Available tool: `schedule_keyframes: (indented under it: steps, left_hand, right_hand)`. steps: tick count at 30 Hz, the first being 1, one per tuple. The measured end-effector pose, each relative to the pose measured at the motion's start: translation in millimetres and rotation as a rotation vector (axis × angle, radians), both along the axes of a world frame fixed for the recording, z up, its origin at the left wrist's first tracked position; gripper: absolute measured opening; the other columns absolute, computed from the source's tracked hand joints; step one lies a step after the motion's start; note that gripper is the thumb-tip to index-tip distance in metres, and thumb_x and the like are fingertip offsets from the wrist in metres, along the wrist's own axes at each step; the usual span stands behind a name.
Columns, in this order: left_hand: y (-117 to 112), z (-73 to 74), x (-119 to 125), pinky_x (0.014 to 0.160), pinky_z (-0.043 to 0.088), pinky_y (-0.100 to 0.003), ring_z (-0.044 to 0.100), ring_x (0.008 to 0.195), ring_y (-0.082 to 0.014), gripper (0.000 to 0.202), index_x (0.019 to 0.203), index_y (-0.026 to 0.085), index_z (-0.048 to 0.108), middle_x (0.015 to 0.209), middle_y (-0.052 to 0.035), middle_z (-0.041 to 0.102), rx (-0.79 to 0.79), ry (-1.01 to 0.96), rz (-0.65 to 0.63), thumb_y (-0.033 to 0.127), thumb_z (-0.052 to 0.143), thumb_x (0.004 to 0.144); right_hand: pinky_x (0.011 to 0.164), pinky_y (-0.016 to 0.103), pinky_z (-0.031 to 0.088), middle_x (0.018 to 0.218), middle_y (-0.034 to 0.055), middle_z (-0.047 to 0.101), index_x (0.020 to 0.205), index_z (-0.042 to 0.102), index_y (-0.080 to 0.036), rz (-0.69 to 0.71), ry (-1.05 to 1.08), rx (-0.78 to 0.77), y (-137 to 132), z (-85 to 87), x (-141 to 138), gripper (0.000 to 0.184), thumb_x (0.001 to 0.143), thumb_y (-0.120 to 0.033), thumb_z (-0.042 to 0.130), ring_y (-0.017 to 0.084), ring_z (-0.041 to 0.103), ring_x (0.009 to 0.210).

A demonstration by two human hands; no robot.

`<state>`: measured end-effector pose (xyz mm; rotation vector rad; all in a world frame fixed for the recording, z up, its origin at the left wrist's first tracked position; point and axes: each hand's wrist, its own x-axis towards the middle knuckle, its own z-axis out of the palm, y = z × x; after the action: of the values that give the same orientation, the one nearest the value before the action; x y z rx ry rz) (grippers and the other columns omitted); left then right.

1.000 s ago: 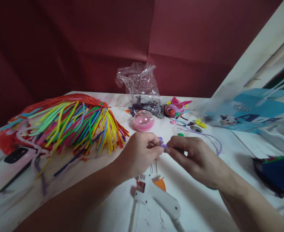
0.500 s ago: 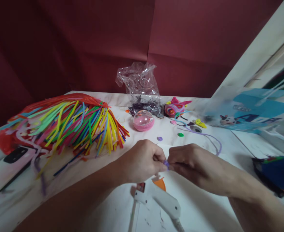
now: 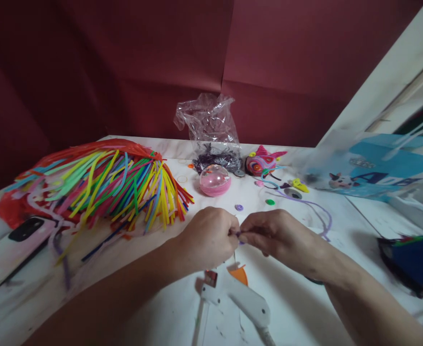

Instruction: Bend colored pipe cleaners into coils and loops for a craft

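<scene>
Both the left hand (image 3: 211, 236) and the right hand (image 3: 278, 235) pinch a small fuzzy purple piece (image 3: 242, 242) between them near the white plastic glue gun (image 3: 251, 303), apparently shaping it, which next calls for steady pressure.

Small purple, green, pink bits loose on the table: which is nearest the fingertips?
The purple bit, straight ahead of the fingertips; the green bit lies off to its right, the pink bit farther back.
</scene>
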<state>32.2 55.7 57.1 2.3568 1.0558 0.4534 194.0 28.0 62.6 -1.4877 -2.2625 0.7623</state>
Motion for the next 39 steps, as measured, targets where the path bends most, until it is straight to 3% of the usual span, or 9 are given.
schedule_keyframes:
  steps: [8, 14, 19, 25, 30, 36, 39]
  left_hand:
    - [-3.6, -6.0, 0.3, 0.046, 0.021, -0.024, 0.045, 0.047, -0.0115, 0.020, 0.061, 0.016, 0.063, 0.050, -0.0002, 0.054, 0.183, 0.058, 0.035, 0.017, 0.046, 0.071]
    - [-3.9, -10.1, 2.3, 0.051, 0.029, -0.024, 0.049, 0.054, -0.0122, 0.019, 0.060, 0.015, 0.060, 0.057, -0.0017, 0.057, 0.258, -0.038, 0.085, 0.013, 0.045, 0.072]
    - [-3.1, -9.9, 6.1, 0.050, 0.029, -0.023, 0.049, 0.052, -0.0103, 0.017, 0.055, 0.014, 0.055, 0.053, 0.0002, 0.055, 0.354, -0.174, 0.145, 0.012, 0.050, 0.071]
    - [-4.6, -14.0, 10.1, 0.053, 0.038, -0.018, 0.055, 0.056, -0.0083, 0.010, 0.067, 0.015, 0.060, 0.059, 0.0015, 0.060, 0.236, -0.462, 0.184, 0.012, 0.053, 0.073]
    - [-4.7, -17.8, 9.7, 0.058, 0.042, -0.019, 0.058, 0.061, -0.0098, 0.008, 0.073, 0.015, 0.061, 0.065, 0.0002, 0.063, 0.240, -0.526, 0.163, 0.013, 0.053, 0.074]
    - [-3.1, -11.8, 6.6, 0.051, 0.041, -0.020, 0.058, 0.055, -0.0107, 0.009, 0.067, 0.015, 0.060, 0.057, 0.0004, 0.061, 0.199, -0.474, 0.194, 0.013, 0.053, 0.072]
    - [-4.2, -8.9, 5.7, 0.053, 0.043, -0.019, 0.059, 0.057, -0.0106, 0.009, 0.069, 0.015, 0.060, 0.060, -0.0002, 0.063, 0.125, -0.543, 0.178, 0.014, 0.052, 0.074]
  right_hand:
    - [0.047, 0.022, 0.043, 0.057, 0.0011, 0.059, 0.068, 0.060, -0.015, -0.159, 0.199, -0.070, -0.6, -10.6, -7.7, 0.019, 0.078, -0.023, 0.047, 0.013, 0.057, 0.051]
    - [0.051, 0.020, 0.046, 0.056, -0.0013, 0.059, 0.062, 0.058, -0.015, -0.256, 0.492, -0.143, 1.7, -10.3, -8.3, 0.012, 0.072, -0.017, 0.052, 0.012, 0.060, 0.052]
    - [0.050, 0.019, 0.046, 0.053, -0.0017, 0.060, 0.060, 0.060, -0.014, -0.308, 0.654, -0.072, 2.3, -8.5, -9.7, 0.010, 0.069, -0.018, 0.057, 0.010, 0.059, 0.051]
    - [0.049, 0.018, 0.047, 0.049, -0.0004, 0.063, 0.057, 0.061, -0.014, -0.394, 0.821, -0.039, 1.8, -3.5, -10.1, 0.011, 0.066, -0.020, 0.063, 0.010, 0.060, 0.048]
    - [0.050, 0.020, 0.049, 0.049, 0.0001, 0.063, 0.058, 0.062, -0.015, -0.390, 0.908, -0.060, 0.3, -3.9, -10.5, 0.010, 0.066, -0.020, 0.064, 0.011, 0.060, 0.047]
    - [0.046, 0.018, 0.045, 0.053, -0.0017, 0.061, 0.062, 0.065, -0.016, -0.393, 0.773, 0.193, -6.1, -6.9, -19.1, 0.007, 0.068, -0.019, 0.062, 0.010, 0.056, 0.048]
    - [0.044, 0.018, 0.045, 0.052, -0.0022, 0.061, 0.062, 0.065, -0.016, -0.389, 0.747, 0.226, -7.2, -6.5, -19.3, 0.008, 0.069, -0.019, 0.061, 0.010, 0.056, 0.047]
